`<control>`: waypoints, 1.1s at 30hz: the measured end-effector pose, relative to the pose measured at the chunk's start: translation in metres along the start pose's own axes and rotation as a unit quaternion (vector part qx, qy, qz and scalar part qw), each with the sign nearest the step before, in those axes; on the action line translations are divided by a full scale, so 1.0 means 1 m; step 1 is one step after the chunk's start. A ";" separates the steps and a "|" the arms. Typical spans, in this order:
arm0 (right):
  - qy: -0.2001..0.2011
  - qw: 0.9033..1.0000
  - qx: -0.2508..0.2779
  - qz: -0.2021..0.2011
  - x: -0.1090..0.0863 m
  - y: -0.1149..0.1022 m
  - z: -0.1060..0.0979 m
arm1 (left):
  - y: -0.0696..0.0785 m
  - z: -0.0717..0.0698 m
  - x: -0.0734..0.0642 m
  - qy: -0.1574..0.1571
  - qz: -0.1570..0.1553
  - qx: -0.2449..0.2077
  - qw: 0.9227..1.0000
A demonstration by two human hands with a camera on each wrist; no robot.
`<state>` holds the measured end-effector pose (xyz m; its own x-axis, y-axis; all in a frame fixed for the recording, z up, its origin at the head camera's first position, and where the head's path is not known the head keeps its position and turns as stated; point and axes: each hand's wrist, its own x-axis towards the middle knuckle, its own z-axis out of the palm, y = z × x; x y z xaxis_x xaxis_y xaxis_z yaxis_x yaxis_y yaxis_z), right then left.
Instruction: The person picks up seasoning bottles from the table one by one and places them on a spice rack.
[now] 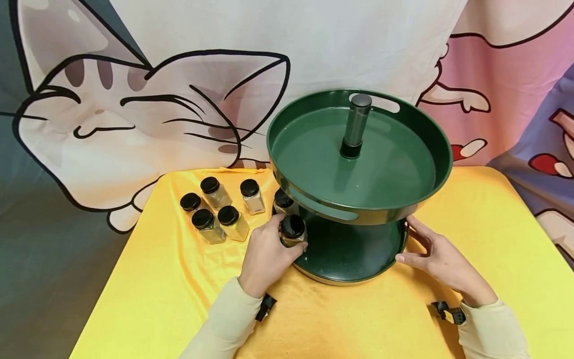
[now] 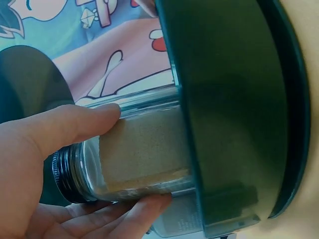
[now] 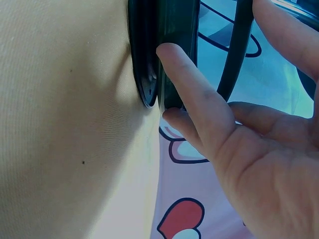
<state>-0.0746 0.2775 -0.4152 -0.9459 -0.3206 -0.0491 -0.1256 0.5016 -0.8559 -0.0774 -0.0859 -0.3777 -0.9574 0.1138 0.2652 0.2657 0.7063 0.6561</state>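
Observation:
My left hand (image 1: pixel 268 252) grips a glass spice jar (image 2: pixel 144 152) with a black screw lid and brownish powder inside. Thumb on one side and fingers on the other hold it upright at the left rim of the lower green tray (image 1: pixel 345 257). Just behind it stands another black-lidded jar (image 1: pixel 283 200), partly hidden by the upper tray. On the opposite side my right hand (image 1: pixel 432 257) touches the lower tray's rim, its fingers (image 3: pixel 199 94) extended along the outer wall. The upper green tray (image 1: pixel 309 144) sits above on a central post with a dark grey handle (image 1: pixel 356 124).
Left of the stand, several black-lidded spice jars stand on the yellow tablecloth (image 1: pixel 148 279), among them a yellow-filled jar (image 1: pixel 235 228) and a pale-filled jar (image 1: pixel 254 199). A cartoon-printed curtain (image 1: pixel 202 30) hangs behind the table. The upper tray overhangs the lower one.

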 end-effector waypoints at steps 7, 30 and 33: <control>0.003 1.000 -0.004 -0.007 -0.001 0.002 0.001 | -0.003 0.004 -0.001 -0.008 0.003 0.013 1.000; 0.004 1.000 -0.001 -0.009 0.000 0.003 0.001 | -0.011 0.009 0.000 -0.019 0.005 0.016 1.000; 0.005 1.000 0.001 -0.007 0.000 0.002 0.001 | -0.011 0.008 0.000 -0.022 0.009 0.015 1.000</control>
<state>-0.0750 0.2778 -0.4177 -0.9470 -0.3196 -0.0315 -0.1388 0.4960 -0.8572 -0.0815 -0.0878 -0.3908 -0.9568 0.1561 0.2451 0.2796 0.7250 0.6294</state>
